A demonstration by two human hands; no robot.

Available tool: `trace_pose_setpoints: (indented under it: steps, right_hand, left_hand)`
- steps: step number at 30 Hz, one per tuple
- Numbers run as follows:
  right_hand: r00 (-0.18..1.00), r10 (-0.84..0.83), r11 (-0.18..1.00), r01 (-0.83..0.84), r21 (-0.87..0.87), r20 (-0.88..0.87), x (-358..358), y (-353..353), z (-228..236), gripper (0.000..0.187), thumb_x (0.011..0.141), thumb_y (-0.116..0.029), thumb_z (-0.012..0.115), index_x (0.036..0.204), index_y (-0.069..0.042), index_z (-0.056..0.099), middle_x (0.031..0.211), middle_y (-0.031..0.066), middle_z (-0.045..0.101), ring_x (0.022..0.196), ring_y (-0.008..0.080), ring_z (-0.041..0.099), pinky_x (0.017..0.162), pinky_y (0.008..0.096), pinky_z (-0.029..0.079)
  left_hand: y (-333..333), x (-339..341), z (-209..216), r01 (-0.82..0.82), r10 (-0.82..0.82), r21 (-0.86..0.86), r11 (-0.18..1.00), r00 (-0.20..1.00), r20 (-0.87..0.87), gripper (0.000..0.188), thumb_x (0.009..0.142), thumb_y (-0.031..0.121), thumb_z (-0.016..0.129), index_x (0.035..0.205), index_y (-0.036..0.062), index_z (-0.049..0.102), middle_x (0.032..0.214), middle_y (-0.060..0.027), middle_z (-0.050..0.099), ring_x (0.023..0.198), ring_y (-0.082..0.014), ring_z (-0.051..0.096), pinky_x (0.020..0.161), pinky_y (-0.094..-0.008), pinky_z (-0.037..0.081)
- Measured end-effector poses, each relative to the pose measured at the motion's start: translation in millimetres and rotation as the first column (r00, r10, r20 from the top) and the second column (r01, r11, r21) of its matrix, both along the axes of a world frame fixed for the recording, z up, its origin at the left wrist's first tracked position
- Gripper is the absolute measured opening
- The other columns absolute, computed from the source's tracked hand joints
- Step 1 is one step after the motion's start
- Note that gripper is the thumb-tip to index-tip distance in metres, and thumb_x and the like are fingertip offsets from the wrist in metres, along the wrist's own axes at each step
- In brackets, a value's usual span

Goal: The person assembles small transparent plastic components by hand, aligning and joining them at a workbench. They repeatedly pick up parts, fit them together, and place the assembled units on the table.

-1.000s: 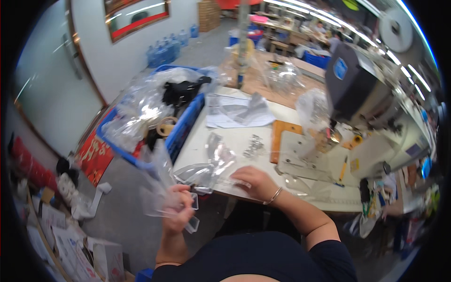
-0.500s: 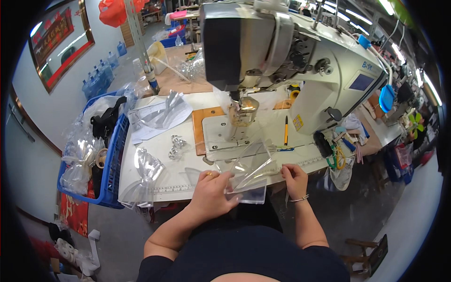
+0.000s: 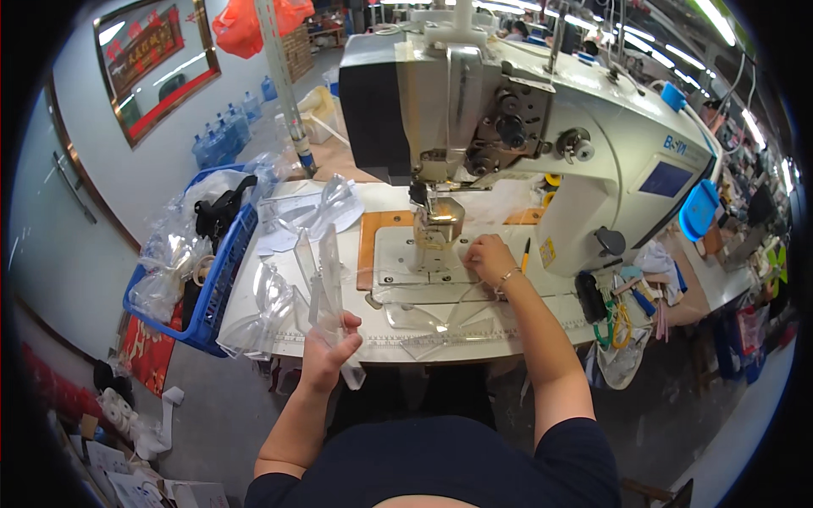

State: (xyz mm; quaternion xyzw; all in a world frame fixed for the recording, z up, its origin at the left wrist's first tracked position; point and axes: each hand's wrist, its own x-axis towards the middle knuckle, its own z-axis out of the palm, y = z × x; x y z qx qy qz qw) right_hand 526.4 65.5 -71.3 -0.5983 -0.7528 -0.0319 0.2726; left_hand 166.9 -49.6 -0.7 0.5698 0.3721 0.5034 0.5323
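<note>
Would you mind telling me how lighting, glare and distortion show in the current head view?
In the head view, highlights streak the clear plastic pieces in the left hand; ceiling lights glare at upper right; the fisheye bows the white table's front edge and darkens the corners; the sewing machine looks fairly sharp.

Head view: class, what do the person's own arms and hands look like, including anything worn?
The left hand and right hand are gloveless. Short, dark navy sleeves leave the forearms bare. A thin, silvery bracelet circles the right wrist.
</note>
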Motion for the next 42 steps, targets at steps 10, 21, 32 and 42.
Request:
trace_pose_setpoints:
  steps: [10,21,32,42]
  right_hand:
    - [0.981,0.109,0.992,-0.097,0.085,-0.161,-3,-36,70,0.006,0.076,-0.008,0.066,0.082,-0.007,0.067,0.093,0.0063,0.068,0.087,0.0275,0.063,0.080,0.0372,0.050]
    - [0.921,0.356,0.911,-0.306,0.276,-0.155,-91,-76,116,0.008,0.081,-0.008,0.067,0.087,-0.008,0.063,0.076,0.0102,0.060,0.070,0.0299,0.062,0.060,0.0396,0.050]
    - [0.854,0.519,0.854,-0.517,-0.062,0.034,-119,-112,113,0.012,0.084,-0.014,0.062,0.095,-0.011,0.064,0.080,0.0071,0.058,0.071,0.0292,0.061,0.060,0.0380,0.049]
    - [0.650,0.639,0.665,-0.736,-0.129,-0.411,-133,-34,167,0.009,0.084,-0.014,0.066,0.082,-0.007,0.071,0.073,0.0011,0.065,0.069,0.0088,0.059,0.061,0.0251,0.048]
  left_hand:
    - [14,27,6,0.227,-0.234,0.115,0.967,0.971,0.053,0.061,0.075,0.015,0.072,0.128,-0.0002,0.047,0.095,-0.0017,0.052,0.086,-0.0105,0.051,0.077,-0.0256,0.041]
    - [42,77,-1,0.371,-0.365,0.074,0.926,0.927,-0.080,0.069,0.074,0.016,0.074,0.135,0.0023,0.045,0.118,-0.0055,0.055,0.101,-0.0107,0.050,0.089,-0.0269,0.040]
    - [72,1,33,0.016,0.554,0.646,0.763,0.498,-0.667,0.066,0.061,0.021,0.077,0.120,0.0015,0.055,0.085,-0.0097,0.062,0.087,-0.0262,0.059,0.088,-0.0387,0.038]
    - [50,-16,33,0.593,0.692,0.779,0.203,0.476,-0.542,0.011,0.074,0.019,0.060,0.082,0.0120,0.057,0.091,-0.0050,0.055,0.109,-0.0214,0.049,0.109,-0.0444,0.019]
